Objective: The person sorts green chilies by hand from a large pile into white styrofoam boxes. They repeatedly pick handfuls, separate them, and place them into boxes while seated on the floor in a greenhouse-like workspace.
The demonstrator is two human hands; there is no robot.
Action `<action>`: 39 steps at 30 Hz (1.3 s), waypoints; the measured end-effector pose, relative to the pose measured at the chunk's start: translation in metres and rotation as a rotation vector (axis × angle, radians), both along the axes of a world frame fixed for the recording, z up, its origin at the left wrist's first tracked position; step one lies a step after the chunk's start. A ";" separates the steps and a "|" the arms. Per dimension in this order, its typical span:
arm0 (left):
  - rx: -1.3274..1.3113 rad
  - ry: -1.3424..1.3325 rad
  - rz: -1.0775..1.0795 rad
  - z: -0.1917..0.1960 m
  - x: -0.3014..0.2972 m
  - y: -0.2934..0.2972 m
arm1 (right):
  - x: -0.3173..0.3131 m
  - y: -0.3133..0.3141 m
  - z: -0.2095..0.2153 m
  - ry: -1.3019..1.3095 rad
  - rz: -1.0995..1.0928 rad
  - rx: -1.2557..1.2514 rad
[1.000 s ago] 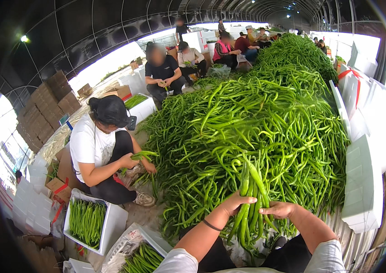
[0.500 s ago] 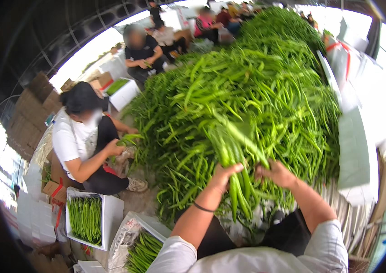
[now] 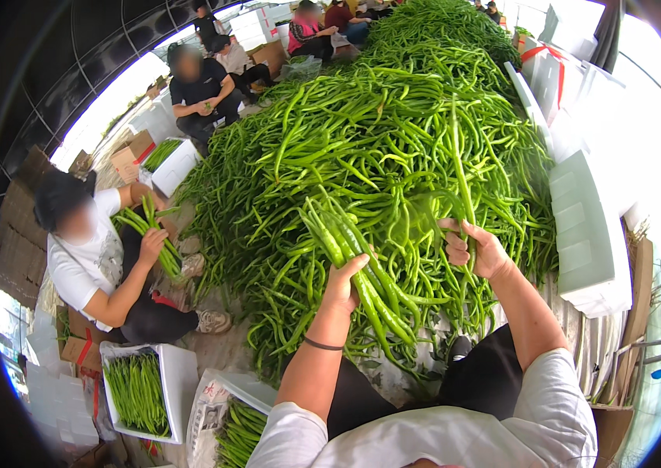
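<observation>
A bunch of long green chili peppers (image 3: 346,238) is gripped in my left hand (image 3: 348,285), fanned out above and below the fist. My right hand (image 3: 477,248) is closed, thumb and fingers pinched around one long chili pepper (image 3: 461,171) that stands up from it. Both hands are above the near slope of a large pile of green chili peppers (image 3: 393,140), apart from each other. The palm side of my left hand is hidden by the bunch.
At my left stand white foam boxes (image 3: 180,382) with chili peppers packed inside. A person in a white shirt (image 3: 81,265) sits beyond, holding peppers; several others sit along the pile. White foam boxes (image 3: 591,234) line the right side, beside wooden boards (image 3: 637,304).
My hands have moved apart, the right one lifting a chili pepper upright, away from the bunch. The person at left has raised a handful of peppers. My view has shifted.
</observation>
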State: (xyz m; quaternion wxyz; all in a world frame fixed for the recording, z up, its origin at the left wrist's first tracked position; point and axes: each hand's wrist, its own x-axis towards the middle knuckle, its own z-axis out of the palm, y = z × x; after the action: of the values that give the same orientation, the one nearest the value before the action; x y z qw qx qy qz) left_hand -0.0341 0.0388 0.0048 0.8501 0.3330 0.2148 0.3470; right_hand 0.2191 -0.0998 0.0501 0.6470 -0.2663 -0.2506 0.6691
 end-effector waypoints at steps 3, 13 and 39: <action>0.012 -0.012 0.004 0.000 -0.001 0.002 | 0.005 -0.005 0.004 -0.151 -0.135 -0.052; 0.003 -0.062 0.013 0.011 0.013 -0.012 | 0.078 -0.273 0.063 -0.984 -0.703 -0.720; -0.053 -0.123 0.052 0.012 -0.025 0.000 | 0.123 -0.337 0.086 -2.203 0.507 -1.636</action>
State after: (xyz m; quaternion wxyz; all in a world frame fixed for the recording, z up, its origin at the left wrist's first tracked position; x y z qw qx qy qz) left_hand -0.0595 0.0391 0.0165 0.8608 0.2828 0.1801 0.3828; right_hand 0.3418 -0.4373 0.1363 -0.3552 -0.8952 -0.2082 0.1705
